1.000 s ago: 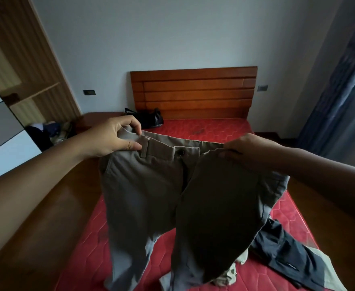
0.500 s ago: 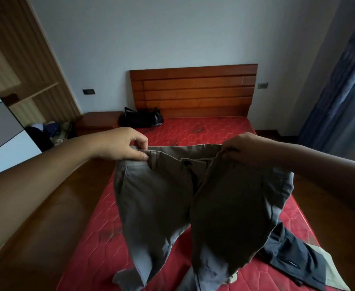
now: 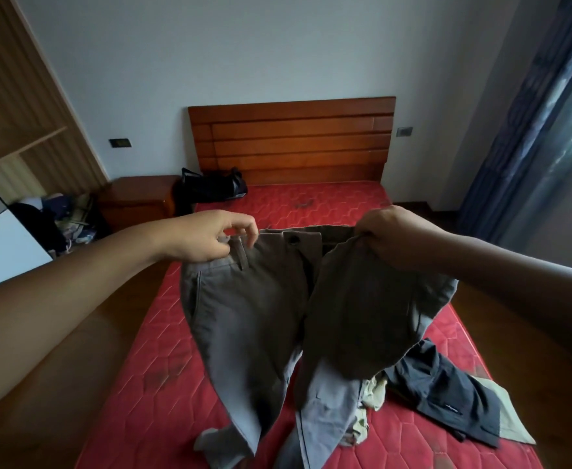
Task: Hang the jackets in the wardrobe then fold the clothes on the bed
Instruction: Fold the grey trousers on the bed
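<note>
A pair of grey trousers point(image 3: 261, 309) is held up by the waistband above the red mattress point(image 3: 162, 367), pinched by the left hand point(image 3: 210, 236) and gripped in the closed right hand point(image 3: 393, 235). No fold is made yet. A dark garment point(image 3: 447, 397) and pale clothes point(image 3: 372, 390) are left unfolded on the bed; no jackets are seen.
</note>
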